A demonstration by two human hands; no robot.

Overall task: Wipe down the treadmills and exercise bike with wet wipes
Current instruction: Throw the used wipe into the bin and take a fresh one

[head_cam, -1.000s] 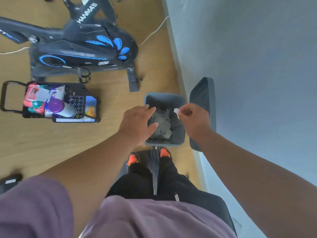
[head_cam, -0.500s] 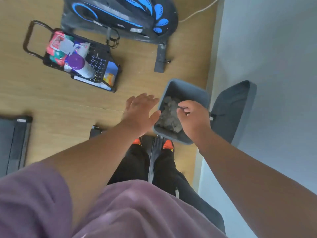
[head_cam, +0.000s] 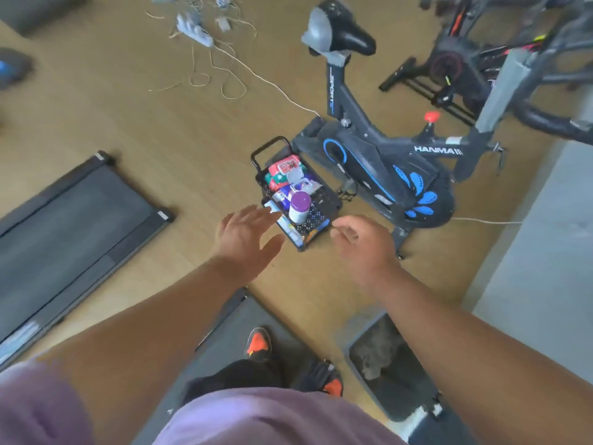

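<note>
A black and blue exercise bike [head_cam: 378, 155] stands on the wooden floor at the right. In front of it sits a black wire basket [head_cam: 324, 200] with wet wipe packs [head_cam: 284, 170] and a purple-lidded canister [head_cam: 300, 207]. My left hand [head_cam: 247, 236] hovers near the basket's near corner, fingers spread and empty. My right hand [head_cam: 362, 242] hangs to the basket's right, fingers loosely curled, holding nothing. A flat treadmill [head_cam: 70, 226] lies at the left. I stand on another treadmill [head_cam: 244, 342].
A grey waste bin [head_cam: 385, 374] with used wipes sits by my right foot, under my right forearm. A power strip and loose cables [head_cam: 205, 36] lie at the back. A second bike [head_cam: 455, 69] stands at the far right. A grey wall [head_cam: 545, 268] borders the right.
The view has turned from the bin to the basket and bike. My right hand, which pinched a white scrap over the bin a second ago, is empty; both hands now hover near the basket.
</note>
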